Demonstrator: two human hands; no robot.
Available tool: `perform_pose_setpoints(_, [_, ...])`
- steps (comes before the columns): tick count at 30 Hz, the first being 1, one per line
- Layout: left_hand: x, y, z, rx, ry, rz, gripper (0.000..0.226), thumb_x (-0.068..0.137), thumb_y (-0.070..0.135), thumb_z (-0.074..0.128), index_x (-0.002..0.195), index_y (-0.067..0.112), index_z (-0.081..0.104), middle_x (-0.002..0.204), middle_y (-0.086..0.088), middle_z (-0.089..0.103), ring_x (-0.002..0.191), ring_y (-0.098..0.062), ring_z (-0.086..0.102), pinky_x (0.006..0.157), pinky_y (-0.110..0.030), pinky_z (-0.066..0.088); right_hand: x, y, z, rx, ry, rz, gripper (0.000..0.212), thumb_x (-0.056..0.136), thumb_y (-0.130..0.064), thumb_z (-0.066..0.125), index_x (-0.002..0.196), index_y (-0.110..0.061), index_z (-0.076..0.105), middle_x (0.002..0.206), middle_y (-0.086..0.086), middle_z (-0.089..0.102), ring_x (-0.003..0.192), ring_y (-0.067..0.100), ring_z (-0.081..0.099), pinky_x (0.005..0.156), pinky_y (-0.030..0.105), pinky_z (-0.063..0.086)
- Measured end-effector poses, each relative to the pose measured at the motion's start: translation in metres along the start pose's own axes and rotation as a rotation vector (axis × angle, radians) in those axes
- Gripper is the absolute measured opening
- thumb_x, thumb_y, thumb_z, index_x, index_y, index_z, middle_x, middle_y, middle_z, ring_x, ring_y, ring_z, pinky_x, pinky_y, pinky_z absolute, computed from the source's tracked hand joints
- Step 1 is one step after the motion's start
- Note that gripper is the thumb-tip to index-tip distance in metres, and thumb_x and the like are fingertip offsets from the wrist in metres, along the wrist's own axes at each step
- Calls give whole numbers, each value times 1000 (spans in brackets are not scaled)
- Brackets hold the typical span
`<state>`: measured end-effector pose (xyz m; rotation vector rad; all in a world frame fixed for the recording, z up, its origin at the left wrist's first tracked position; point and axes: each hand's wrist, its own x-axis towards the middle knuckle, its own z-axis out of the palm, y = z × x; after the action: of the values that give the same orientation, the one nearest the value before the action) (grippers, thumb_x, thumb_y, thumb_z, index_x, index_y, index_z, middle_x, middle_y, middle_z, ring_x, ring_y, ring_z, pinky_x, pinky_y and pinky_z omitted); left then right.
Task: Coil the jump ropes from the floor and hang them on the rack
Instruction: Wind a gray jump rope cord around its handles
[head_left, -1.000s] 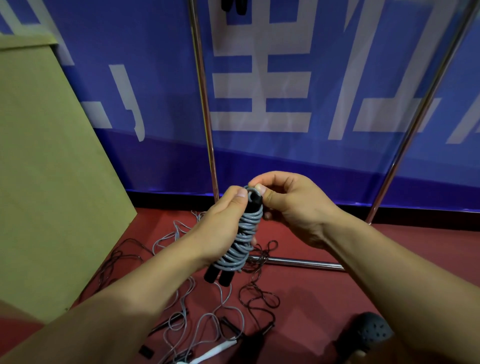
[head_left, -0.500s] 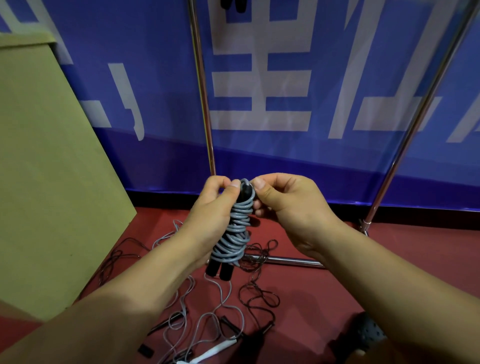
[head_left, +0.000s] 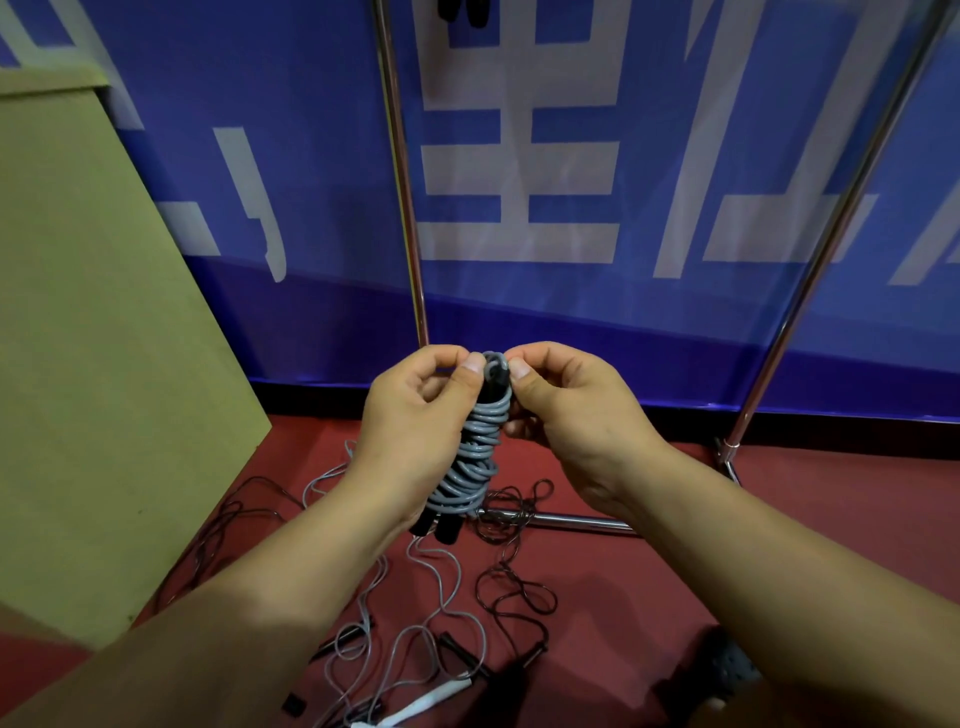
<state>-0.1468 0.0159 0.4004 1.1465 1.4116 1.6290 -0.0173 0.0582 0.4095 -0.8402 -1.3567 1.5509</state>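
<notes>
Both hands hold a coiled grey jump rope upright above the floor.

The left hand grips the grey jump rope along its coils, thumb pinching the top; the right hand pinches the top loop between thumb and curled fingers. Its black handles poke out below. Loose ropes lie tangled on the red floor, near the rack base bar, before a blue banner.
</notes>
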Motion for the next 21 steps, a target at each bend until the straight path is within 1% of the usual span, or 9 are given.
perform_pose_setpoints(5, [1, 1, 4, -25, 18, 14, 11, 97, 23, 63, 89, 19, 69, 80, -9, 74, 76, -24, 70, 79, -48, 58, 1, 0, 0, 19, 16, -29, 12, 99, -13, 54, 96, -7, 64, 82, 7, 66, 68, 12, 61, 61, 23, 53])
perform_pose_setpoints(8, [3, 1, 8, -70, 39, -9, 11, 98, 20, 60, 92, 16, 69, 85, -6, 77, 83, -19, 72, 83, -39, 59, 2, 1, 2, 20, 29, -38, 11, 100, -15, 54, 103, -9, 63, 91, 10, 66, 76, 16, 62, 65, 27, 53])
perform_pose_setpoints(10, [4, 0, 11, -87, 55, -31, 14, 99, 18, 58, 92, 17, 70, 85, -2, 77, 85, -15, 73, 82, -33, 58, 3, 4, 4, -6, 35, -45, 13, 100, -16, 53, 107, -12, 62, 97, 12, 67, 81, 17, 62, 71, 31, 54])
perform_pose_setpoints(12, [5, 0, 13, -70, 47, -41, 17, 101, 18, 55, 97, 14, 72, 91, -4, 77, 91, -18, 73, 84, -34, 57, 4, 8, 6, -39, 49, -53, 14, 101, -19, 51, 108, -12, 62, 104, 14, 69, 86, 18, 63, 79, 36, 55])
perform_pose_setpoints(15, [5, -1, 15, -67, 18, -62, 20, 101, 20, 55, 106, 9, 71, 96, -7, 77, 95, -22, 74, 86, -35, 58, 8, 10, 5, -64, 84, -24, 18, 102, -26, 50, 107, -13, 62, 108, 15, 70, 95, 29, 68, 89, 45, 55])
perform_pose_setpoints(16, [4, 0, 16, -82, 3, -79, 19, 100, 20, 57, 106, 9, 70, 95, -8, 77, 95, -22, 74, 86, -36, 58, 9, 10, 5, -70, 96, -17, 20, 102, -27, 50, 108, -13, 63, 107, 15, 71, 97, 30, 68, 89, 44, 56])
perform_pose_setpoints(18, [5, 2, 16, -121, -33, -128, 17, 98, 20, 60, 105, 8, 68, 95, -9, 77, 92, -23, 74, 85, -36, 58, 10, 10, 2, -74, 114, 3, 24, 101, -30, 51, 109, -11, 63, 100, 10, 72, 89, 22, 69, 81, 36, 58])
perform_pose_setpoints(20, [7, 3, 14, -166, -63, -178, 16, 96, 18, 60, 105, 6, 66, 96, -11, 76, 90, -22, 73, 85, -36, 58, 10, 10, 1, -72, 105, 70, 34, 99, -40, 52, 109, -10, 63, 87, 2, 72, 78, 11, 66, 71, 29, 54])
perform_pose_setpoints(21, [9, 3, 13, -178, -74, -194, 16, 96, 18, 60, 105, 6, 65, 98, -13, 74, 91, -23, 71, 87, -38, 57, 12, 12, 0, -77, 95, 122, 40, 97, -47, 52, 109, -10, 63, 88, 1, 72, 79, 11, 66, 71, 29, 52])
